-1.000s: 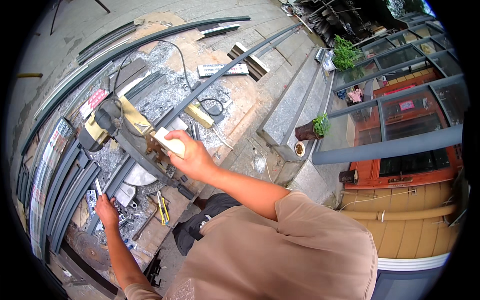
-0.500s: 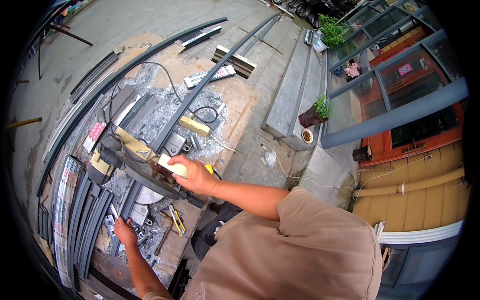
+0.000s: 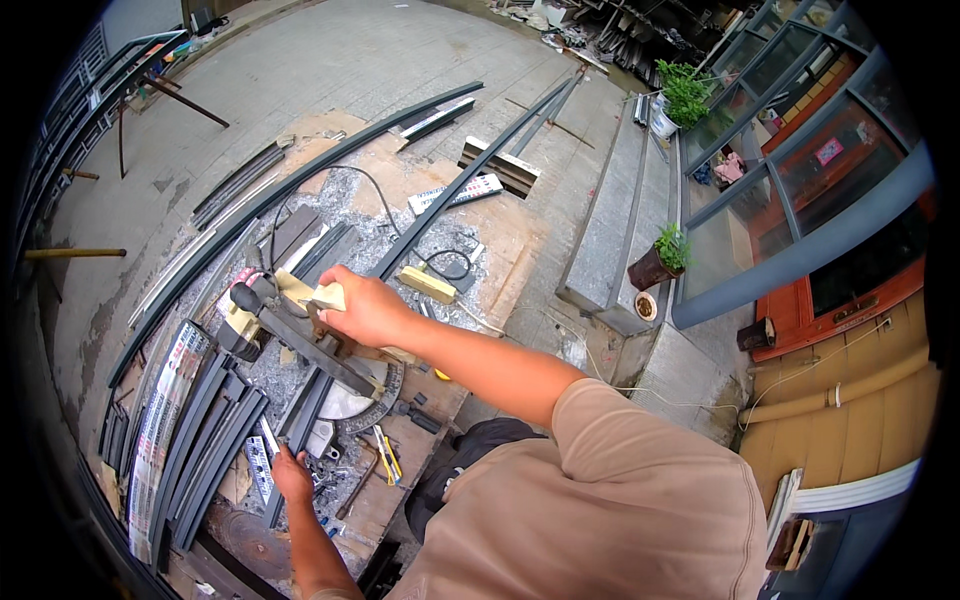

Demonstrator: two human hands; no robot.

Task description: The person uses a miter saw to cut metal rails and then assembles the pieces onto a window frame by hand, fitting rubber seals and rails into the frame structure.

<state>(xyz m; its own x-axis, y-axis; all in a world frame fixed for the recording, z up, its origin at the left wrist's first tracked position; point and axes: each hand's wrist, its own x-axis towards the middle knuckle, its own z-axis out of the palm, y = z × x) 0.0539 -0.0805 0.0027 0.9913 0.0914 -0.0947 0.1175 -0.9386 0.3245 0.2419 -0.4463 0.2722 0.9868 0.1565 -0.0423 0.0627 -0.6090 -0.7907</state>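
A miter saw [image 3: 325,360] stands on the work board, its round base plate partly showing beneath the dark curved guard. My right hand [image 3: 352,308] is closed around the saw's pale handle, with the thumb over the top. A long grey metal profile [image 3: 440,205] runs from the far side, under the saw head, toward me. At its near end, my left hand [image 3: 292,476] grips the profile with bent fingers, left of the base plate. Silvery shavings surround the saw. A yellow utility knife [image 3: 388,457] lies just right of the base.
More grey profiles [image 3: 215,440] are stacked on the left beside a film-wrapped bundle [image 3: 168,440]. A yellowish block [image 3: 428,284] and a black cable [image 3: 375,185] lie beyond the saw. Stone steps [image 3: 610,240] with a potted plant [image 3: 660,262] are at right.
The view has shifted, so the scene sits lower and farther right. My right hand has moved up and away, lifting the saw head. My left hand keeps its place on the profile.
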